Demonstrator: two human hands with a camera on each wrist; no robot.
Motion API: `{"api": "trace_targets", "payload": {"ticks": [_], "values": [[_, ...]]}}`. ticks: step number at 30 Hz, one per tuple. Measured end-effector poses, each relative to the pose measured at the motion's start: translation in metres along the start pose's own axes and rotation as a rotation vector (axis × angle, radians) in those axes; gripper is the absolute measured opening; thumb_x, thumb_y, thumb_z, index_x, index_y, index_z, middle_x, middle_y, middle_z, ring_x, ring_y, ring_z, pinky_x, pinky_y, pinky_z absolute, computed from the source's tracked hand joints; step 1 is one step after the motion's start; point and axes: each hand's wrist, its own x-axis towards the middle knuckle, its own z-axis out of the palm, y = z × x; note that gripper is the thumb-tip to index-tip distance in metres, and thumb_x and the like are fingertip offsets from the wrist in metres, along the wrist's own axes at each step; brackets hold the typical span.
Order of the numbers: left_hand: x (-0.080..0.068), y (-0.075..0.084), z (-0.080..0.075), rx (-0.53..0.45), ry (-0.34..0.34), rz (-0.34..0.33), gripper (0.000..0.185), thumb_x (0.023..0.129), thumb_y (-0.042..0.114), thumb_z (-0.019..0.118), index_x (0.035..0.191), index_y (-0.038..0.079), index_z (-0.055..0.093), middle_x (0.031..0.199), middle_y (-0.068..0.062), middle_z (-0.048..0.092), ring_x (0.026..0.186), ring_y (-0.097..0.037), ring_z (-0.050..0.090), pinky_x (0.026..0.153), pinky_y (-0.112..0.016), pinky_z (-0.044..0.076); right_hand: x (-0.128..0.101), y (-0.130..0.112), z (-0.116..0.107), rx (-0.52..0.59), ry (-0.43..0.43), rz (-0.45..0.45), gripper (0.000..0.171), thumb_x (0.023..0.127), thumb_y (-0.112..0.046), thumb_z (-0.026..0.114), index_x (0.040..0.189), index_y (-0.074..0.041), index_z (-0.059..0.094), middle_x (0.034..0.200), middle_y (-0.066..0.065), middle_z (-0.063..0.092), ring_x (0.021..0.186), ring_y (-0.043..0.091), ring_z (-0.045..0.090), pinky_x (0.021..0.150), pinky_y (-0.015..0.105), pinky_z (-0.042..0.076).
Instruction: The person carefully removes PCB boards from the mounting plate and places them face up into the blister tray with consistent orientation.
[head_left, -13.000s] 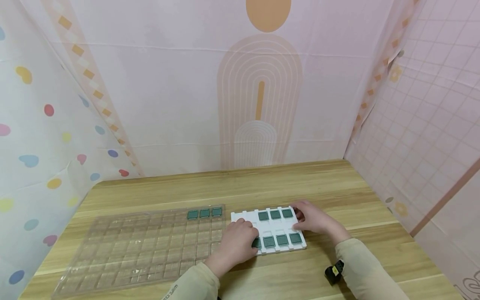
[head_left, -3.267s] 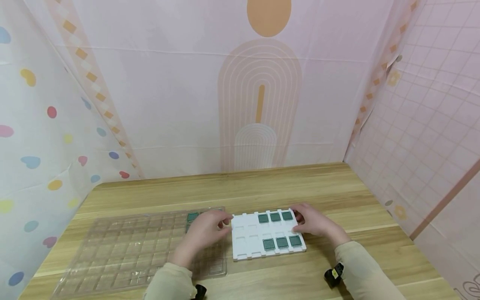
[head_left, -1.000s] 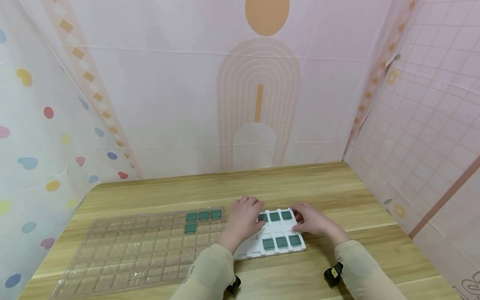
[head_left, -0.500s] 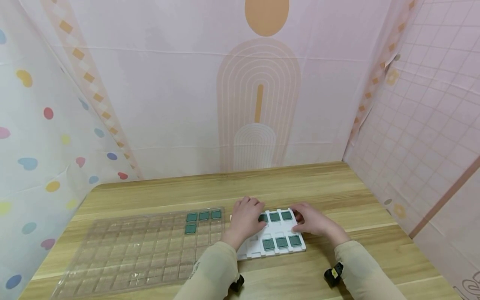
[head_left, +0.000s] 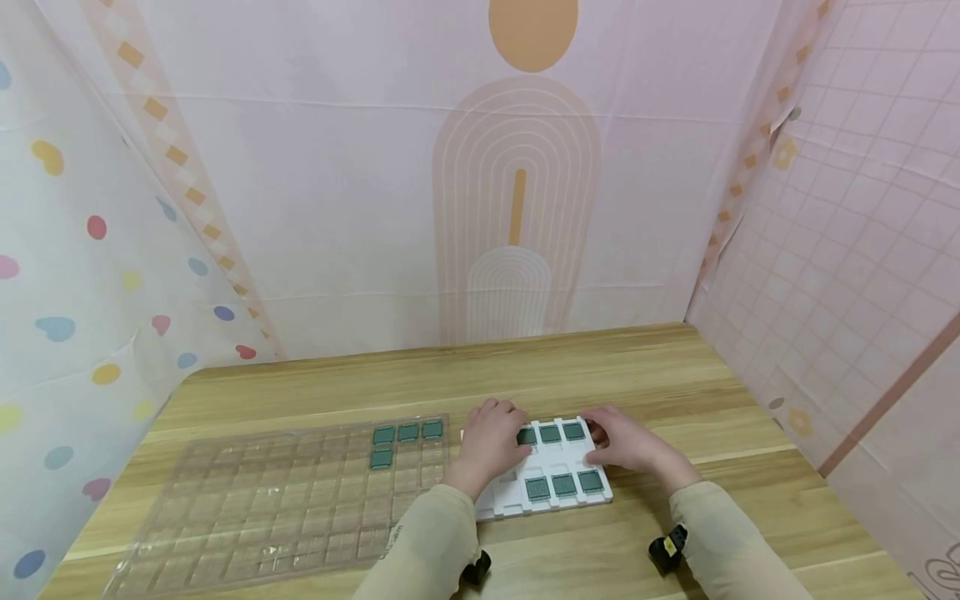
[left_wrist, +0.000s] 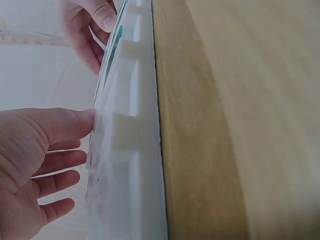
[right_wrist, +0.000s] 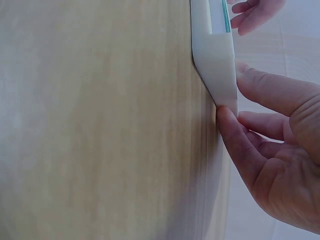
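Note:
A white tray [head_left: 558, 457] lies on the table with green square chips in two rows; three show in the far row and three in the near row. My left hand [head_left: 489, 442] is over the tray's left part, hiding some of it. Its thumb is close to the leftmost far-row chip [head_left: 527, 436]. In the left wrist view, the thumb [left_wrist: 75, 122] meets the tray's top face and the other fingers are spread, with no chip between them. My right hand [right_wrist: 280, 145] grips the tray's right edge between thumb and forefinger.
Left of the white tray lies a large clear plastic tray [head_left: 300, 500] with many pockets. Three green chips [head_left: 408, 432] sit in its far row and one chip [head_left: 381, 459] in the second row. Fabric curtains [head_left: 345, 250] surround the wooden table [head_left: 600, 367].
Since the first frame, the near row of the white tray shows one chip fewer, and a chip lies in the clear tray's second row. The left hand has moved rightward from the clear tray.

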Motion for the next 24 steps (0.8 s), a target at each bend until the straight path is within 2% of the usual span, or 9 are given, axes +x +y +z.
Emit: {"api": "trace_targets", "payload": {"ticks": [13, 24], "values": [[0.0051, 0.0036, 0.0048, 0.028, -0.010, 0.012, 0.026, 0.081, 0.029, 0.081, 0.101, 0.014, 0.075, 0.102, -0.001, 0.067, 0.096, -0.021, 0.055, 0.088, -0.041, 0.047, -0.0001, -0.0006, -0.0002, -0.007, 0.000, 0.011, 0.067, 0.081, -0.007, 0.081, 0.136, 0.012, 0.048, 0.118, 0.018, 0.054, 0.098, 0.024, 0.057, 0.083, 0.038, 0.052], [0.0059, 0.0081, 0.0047, 0.041, -0.026, -0.011, 0.022, 0.080, 0.026, 0.082, 0.097, 0.013, 0.075, 0.100, -0.002, 0.068, 0.094, -0.021, 0.055, 0.087, -0.040, 0.047, 0.0012, 0.0015, 0.0010, -0.023, 0.006, -0.003, 0.067, 0.081, -0.007, 0.081, 0.135, 0.013, 0.048, 0.117, 0.017, 0.055, 0.097, 0.023, 0.057, 0.082, 0.037, 0.051]]}}
